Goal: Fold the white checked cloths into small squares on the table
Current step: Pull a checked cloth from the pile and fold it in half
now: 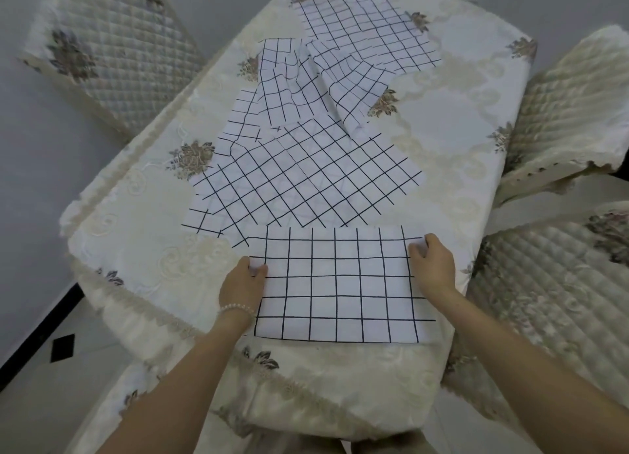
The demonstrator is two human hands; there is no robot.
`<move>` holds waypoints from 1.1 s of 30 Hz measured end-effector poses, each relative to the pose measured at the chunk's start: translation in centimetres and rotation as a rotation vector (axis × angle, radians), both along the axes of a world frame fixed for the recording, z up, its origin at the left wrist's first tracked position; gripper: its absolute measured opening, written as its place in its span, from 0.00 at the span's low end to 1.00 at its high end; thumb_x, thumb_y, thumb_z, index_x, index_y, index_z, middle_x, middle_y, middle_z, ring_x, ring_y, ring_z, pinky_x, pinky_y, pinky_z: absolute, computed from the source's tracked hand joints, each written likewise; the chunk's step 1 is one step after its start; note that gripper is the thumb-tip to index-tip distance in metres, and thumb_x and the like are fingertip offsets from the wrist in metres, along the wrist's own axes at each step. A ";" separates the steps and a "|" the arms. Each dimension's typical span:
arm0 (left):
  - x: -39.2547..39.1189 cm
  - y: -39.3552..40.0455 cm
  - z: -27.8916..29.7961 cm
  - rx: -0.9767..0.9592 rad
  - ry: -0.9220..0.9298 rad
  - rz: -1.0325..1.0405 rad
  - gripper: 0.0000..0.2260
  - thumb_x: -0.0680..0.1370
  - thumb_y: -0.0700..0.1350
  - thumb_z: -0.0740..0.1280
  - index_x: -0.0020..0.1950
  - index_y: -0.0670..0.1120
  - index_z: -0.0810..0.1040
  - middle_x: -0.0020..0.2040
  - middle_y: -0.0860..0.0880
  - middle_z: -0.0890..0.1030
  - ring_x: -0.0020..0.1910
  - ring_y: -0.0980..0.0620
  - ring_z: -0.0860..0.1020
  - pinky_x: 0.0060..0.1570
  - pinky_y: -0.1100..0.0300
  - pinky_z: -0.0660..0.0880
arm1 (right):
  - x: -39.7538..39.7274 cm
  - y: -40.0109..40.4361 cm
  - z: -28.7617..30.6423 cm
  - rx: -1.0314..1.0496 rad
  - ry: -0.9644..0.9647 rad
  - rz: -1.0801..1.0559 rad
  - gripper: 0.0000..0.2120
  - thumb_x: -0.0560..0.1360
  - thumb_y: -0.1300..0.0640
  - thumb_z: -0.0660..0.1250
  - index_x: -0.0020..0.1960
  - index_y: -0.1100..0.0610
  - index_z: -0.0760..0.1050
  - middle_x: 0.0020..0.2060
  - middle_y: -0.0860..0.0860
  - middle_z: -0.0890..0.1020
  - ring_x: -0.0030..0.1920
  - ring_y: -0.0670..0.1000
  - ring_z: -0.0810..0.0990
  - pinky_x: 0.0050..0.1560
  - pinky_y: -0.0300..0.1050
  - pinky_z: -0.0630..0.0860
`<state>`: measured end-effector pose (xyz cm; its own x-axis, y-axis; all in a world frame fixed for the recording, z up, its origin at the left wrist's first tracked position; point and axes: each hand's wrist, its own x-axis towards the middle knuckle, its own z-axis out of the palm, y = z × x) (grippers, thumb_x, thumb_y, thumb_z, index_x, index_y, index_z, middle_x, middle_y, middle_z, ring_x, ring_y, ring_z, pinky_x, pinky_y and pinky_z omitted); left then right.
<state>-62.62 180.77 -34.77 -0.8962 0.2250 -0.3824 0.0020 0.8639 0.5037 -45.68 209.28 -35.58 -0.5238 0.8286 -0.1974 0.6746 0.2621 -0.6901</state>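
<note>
Nearest checked cloth (335, 283) lies flat on the table (136, 222) at the near edge, a rectangle with its long side running left to right. It sits between the two hands, each at one short edge.

Left hand (242, 281): thumb on top of the cloth's left edge near the far corner, fingers tucked beneath, so the edge is pinched. Wrist carries a bead bracelet (235, 309). Forearm comes in from lower left.

Right hand (434, 266): fingers curled around the far right corner, gripping it; knuckles face up. Forearm comes in from lower right.

Beyond this cloth, more checked cloths (306, 171) lie spread and overlapping toward the middle of the table, one rumpled (292, 82), and another flat at the far end (367, 27).

Table wears a cream embroidered cover with flower motifs. Quilted chairs stand at far left (109, 51) and at right (558, 283).
</note>
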 end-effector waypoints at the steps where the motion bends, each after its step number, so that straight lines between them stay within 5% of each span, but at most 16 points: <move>1: 0.0 0.1 -0.2 -0.010 0.009 -0.001 0.11 0.79 0.51 0.61 0.50 0.43 0.69 0.47 0.46 0.77 0.43 0.44 0.76 0.40 0.55 0.71 | -0.1 0.0 -0.2 0.010 -0.002 -0.005 0.13 0.77 0.61 0.61 0.37 0.57 0.60 0.31 0.53 0.66 0.32 0.52 0.64 0.31 0.48 0.60; 4: 0.4 0.3 0.1 0.003 0.111 0.045 0.11 0.78 0.47 0.65 0.52 0.41 0.68 0.46 0.45 0.74 0.46 0.42 0.75 0.41 0.55 0.69 | -0.5 -0.3 -0.5 0.111 -0.035 -0.026 0.06 0.76 0.61 0.65 0.49 0.62 0.70 0.43 0.57 0.73 0.44 0.57 0.72 0.41 0.50 0.68; 6: 0.8 0.8 0.0 -0.106 0.370 -0.015 0.17 0.74 0.44 0.70 0.56 0.38 0.71 0.50 0.40 0.74 0.51 0.39 0.72 0.48 0.50 0.69 | -0.7 -0.6 -0.7 0.247 -0.068 -0.020 0.17 0.75 0.60 0.67 0.61 0.64 0.69 0.54 0.62 0.73 0.55 0.61 0.71 0.53 0.53 0.70; 8: 1.9 2.1 -0.1 -0.159 0.574 -0.211 0.21 0.73 0.43 0.70 0.63 0.38 0.71 0.58 0.39 0.74 0.59 0.41 0.69 0.59 0.49 0.66 | -1.3 -2.0 -0.4 0.318 -0.028 0.048 0.23 0.77 0.57 0.63 0.70 0.63 0.65 0.64 0.62 0.70 0.64 0.61 0.68 0.65 0.54 0.66; 11: 4.6 5.4 -0.7 -0.093 0.579 -0.678 0.22 0.79 0.46 0.57 0.73 0.41 0.63 0.72 0.43 0.66 0.72 0.44 0.63 0.71 0.49 0.60 | -3.2 -6.7 -0.7 0.361 -0.006 0.432 0.25 0.80 0.52 0.51 0.75 0.61 0.60 0.72 0.58 0.66 0.73 0.58 0.61 0.74 0.52 0.53; 13: 5.6 7.2 -1.7 -0.139 0.506 -0.806 0.24 0.81 0.47 0.49 0.75 0.41 0.60 0.76 0.45 0.60 0.75 0.46 0.58 0.72 0.48 0.56 | -4.4 -9.2 -1.8 0.384 -0.071 0.648 0.27 0.81 0.49 0.44 0.77 0.58 0.55 0.76 0.53 0.61 0.77 0.53 0.54 0.75 0.50 0.48; 16: 4.6 8.0 -3.8 -0.218 0.447 -0.821 0.25 0.80 0.50 0.46 0.75 0.41 0.62 0.75 0.46 0.61 0.74 0.46 0.60 0.71 0.48 0.54 | -4.8 -9.0 -3.8 0.357 -0.144 0.655 0.28 0.81 0.46 0.41 0.78 0.56 0.50 0.77 0.50 0.53 0.77 0.48 0.45 0.76 0.48 0.44; 22: 0.8 2.7 -5.3 -0.202 0.478 -0.726 0.25 0.81 0.52 0.45 0.77 0.44 0.51 0.78 0.49 0.51 0.77 0.51 0.50 0.74 0.52 0.47 | -1.7 -4.6 -4.8 0.445 -0.225 0.559 0.28 0.81 0.47 0.44 0.79 0.56 0.49 0.78 0.50 0.53 0.78 0.49 0.48 0.76 0.46 0.44; 29: -0.8 -0.4 -3.9 -0.247 0.495 -0.610 0.26 0.81 0.51 0.46 0.77 0.42 0.53 0.77 0.46 0.54 0.76 0.49 0.54 0.74 0.51 0.46 | 0.3 -2.5 -3.9 0.447 -0.300 0.466 0.29 0.80 0.47 0.43 0.78 0.59 0.49 0.78 0.52 0.53 0.78 0.52 0.50 0.76 0.45 0.42; 33: 3.8 2.4 -2.3 -0.160 0.545 -0.662 0.25 0.81 0.48 0.47 0.77 0.39 0.53 0.77 0.43 0.54 0.76 0.46 0.53 0.73 0.47 0.50 | -0.8 -7.2 -1.8 0.451 -0.183 0.506 0.29 0.81 0.48 0.44 0.78 0.60 0.51 0.77 0.53 0.53 0.78 0.53 0.49 0.76 0.48 0.43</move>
